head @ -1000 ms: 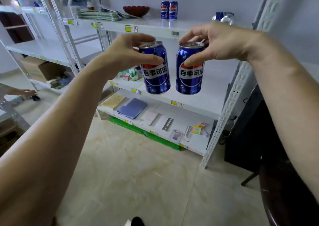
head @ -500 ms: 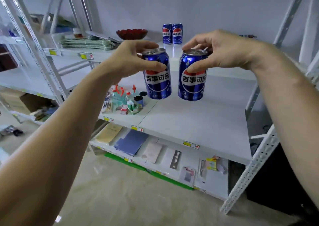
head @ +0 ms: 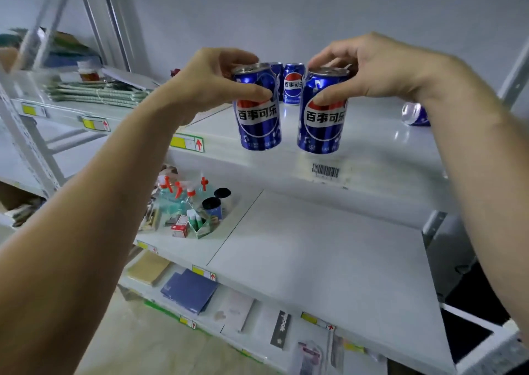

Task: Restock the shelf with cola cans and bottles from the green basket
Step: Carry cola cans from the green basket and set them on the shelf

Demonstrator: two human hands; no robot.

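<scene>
My left hand (head: 211, 80) grips a blue cola can (head: 259, 120) by its top rim and side. Another blue cola can (head: 322, 123) hangs from my right hand (head: 369, 68), held the same way. Both cans hang upright, side by side, just above the front edge of the white upper shelf (head: 372, 151). Two more cola cans (head: 292, 84) stand at the back of that shelf, partly hidden behind the held ones. A further can (head: 415, 114) lies on its side on the shelf, behind my right wrist. The green basket is out of view.
Folded green cloths (head: 97, 94) and a jar (head: 88, 72) sit on the upper shelf's left part. The middle shelf (head: 315, 260) holds small spray bottles and boxes (head: 189, 211) at its left. Notebooks and cards (head: 189, 291) lie on the lower shelf. Metal uprights (head: 515, 71) frame the sides.
I have come closer to the shelving and the view has risen. Both hands have carried their cans up and forward, from the middle shelf's height to the upper shelf's front edge.
</scene>
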